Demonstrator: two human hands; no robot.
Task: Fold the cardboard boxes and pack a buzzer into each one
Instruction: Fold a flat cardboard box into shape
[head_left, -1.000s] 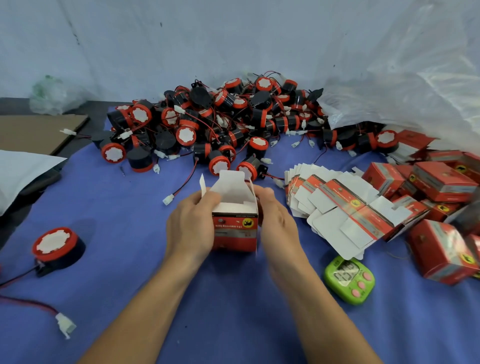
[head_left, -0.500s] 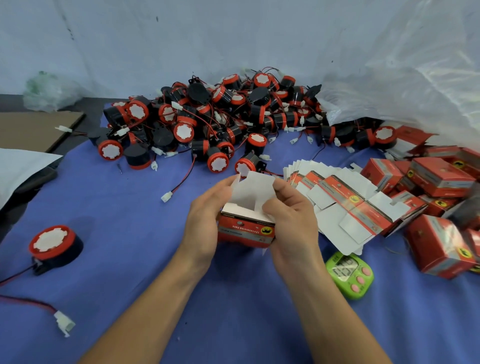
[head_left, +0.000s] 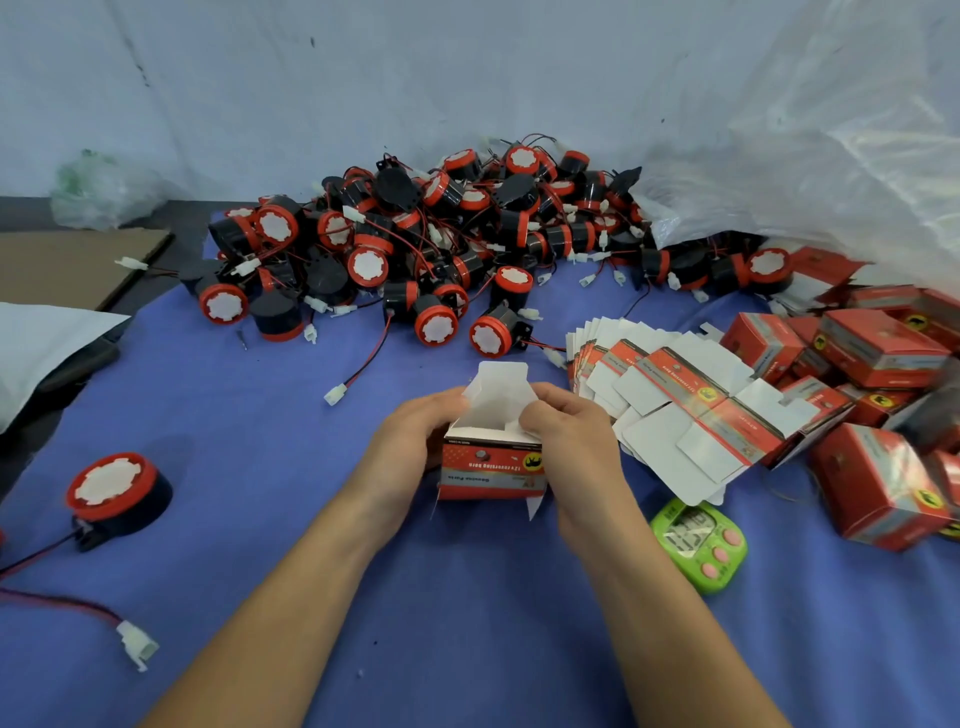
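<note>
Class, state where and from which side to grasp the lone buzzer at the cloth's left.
Best from above: pinch the lone buzzer across its round black body; its white face points up and its wire trails off the near-left side.

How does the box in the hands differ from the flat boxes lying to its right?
The held box is opened into a square shape with its top flap up; the flat boxes are unfolded sheets. The held box is gripped by the left hand and right hand; the flat boxes lie fanned on the cloth, untouched. Both have red print, a yellow logo and white insides.
</note>
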